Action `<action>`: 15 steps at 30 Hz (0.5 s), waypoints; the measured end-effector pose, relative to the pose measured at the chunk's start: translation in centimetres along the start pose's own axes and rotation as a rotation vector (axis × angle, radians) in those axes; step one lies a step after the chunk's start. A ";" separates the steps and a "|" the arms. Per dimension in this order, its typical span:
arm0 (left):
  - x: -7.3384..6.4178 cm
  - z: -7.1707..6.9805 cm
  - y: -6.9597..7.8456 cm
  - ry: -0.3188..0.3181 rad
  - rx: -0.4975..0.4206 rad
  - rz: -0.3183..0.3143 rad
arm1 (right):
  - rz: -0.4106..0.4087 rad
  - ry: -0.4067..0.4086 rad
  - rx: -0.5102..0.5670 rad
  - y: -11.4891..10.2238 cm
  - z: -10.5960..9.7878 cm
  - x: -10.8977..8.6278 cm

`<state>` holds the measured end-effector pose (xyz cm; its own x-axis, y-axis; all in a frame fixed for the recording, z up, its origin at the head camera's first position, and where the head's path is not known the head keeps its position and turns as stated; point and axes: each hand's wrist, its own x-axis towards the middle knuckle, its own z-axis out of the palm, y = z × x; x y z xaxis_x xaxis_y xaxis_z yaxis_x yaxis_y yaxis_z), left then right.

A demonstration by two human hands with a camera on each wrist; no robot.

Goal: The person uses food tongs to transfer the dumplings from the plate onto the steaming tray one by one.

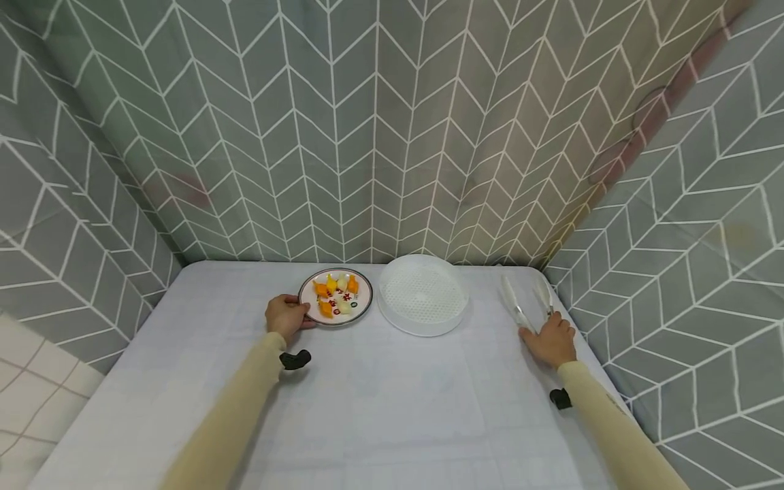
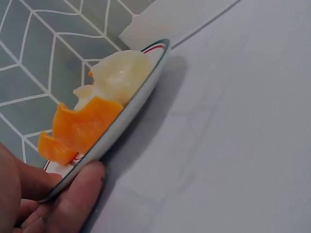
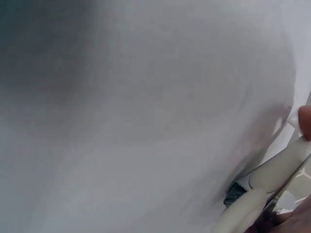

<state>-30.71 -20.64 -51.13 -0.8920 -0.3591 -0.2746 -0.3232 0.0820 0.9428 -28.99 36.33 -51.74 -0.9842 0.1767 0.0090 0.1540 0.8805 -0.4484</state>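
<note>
My left hand (image 1: pixel 286 317) pinches the left rim of a round plate (image 1: pixel 312 309), thumb above and fingers beneath. On the plate lie several orange dumpling-shaped pieces (image 2: pixel 85 126), along with yellow and pale cream ones (image 2: pixel 122 73). Over at the table's right side, my right hand (image 1: pixel 553 342) grips a pair of tongs (image 1: pixel 513 299) with white ends and metal arms. The tong ends are spread apart and point toward the back edge. In the right wrist view only part of the tongs (image 3: pixel 277 170) and a few fingertips show, at the lower right.
Between the hands, right of the plate, stands a white round tray (image 1: pixel 422 296) with a perforated bottom and raised rim. A white cloth (image 1: pixel 398 408) covers the table. Grey patterned curtains (image 1: pixel 373 136) hang behind and at both sides.
</note>
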 end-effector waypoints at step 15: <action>0.2 0.0 -0.6 0.016 -0.021 0.027 | 0.040 -0.043 -0.061 -0.3 -1.1 0.4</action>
<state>-30.68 -20.79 -51.76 -0.8951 -0.3718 -0.2461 -0.2922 0.0722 0.9536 -29.33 36.61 -50.61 -0.9799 0.1940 -0.0469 0.1967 0.8985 -0.3924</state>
